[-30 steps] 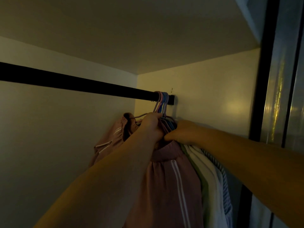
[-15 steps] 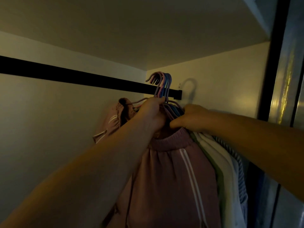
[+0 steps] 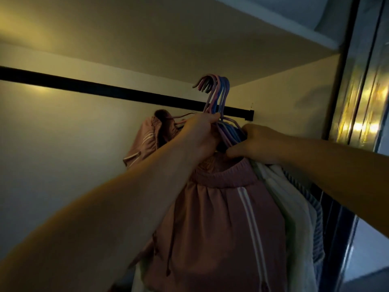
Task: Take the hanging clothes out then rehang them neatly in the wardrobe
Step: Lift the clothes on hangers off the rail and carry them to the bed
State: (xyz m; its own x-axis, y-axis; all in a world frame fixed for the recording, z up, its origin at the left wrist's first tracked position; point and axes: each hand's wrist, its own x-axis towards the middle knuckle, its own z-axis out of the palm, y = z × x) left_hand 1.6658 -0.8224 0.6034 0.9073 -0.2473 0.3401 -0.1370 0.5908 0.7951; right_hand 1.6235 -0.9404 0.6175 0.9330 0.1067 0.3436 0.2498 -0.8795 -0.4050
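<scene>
So, only the one head camera to go on, looking up into a dim wardrobe. Both hands are up at the neck of a whole bunch of hangers [image 3: 219,98]. The left hand [image 3: 202,133] has its fingers wrapped tight around the stems just under the hooks, and the right hand [image 3: 252,142] is closed on the hanger shoulders beside it, thumb pressed along the underside. The hooks sit above the black rail [image 3: 105,89] and look clear of it, so the bundle seems to be carried entirely by the hands. Hanging below are the pink striped shorts [image 3: 221,218] in front, with cream and striped blue clothes [image 3: 294,207] stacked behind toward the right wall.

What could go sideways, I'd guess: that's a lot of weight on a few thin stems, so a loose hanger could slip out of the bunch. Hooks could also snag the rail or the shelf [image 3: 147,39] overhead on the way out, and the shorts might slide off if the bundle tilts.
</scene>
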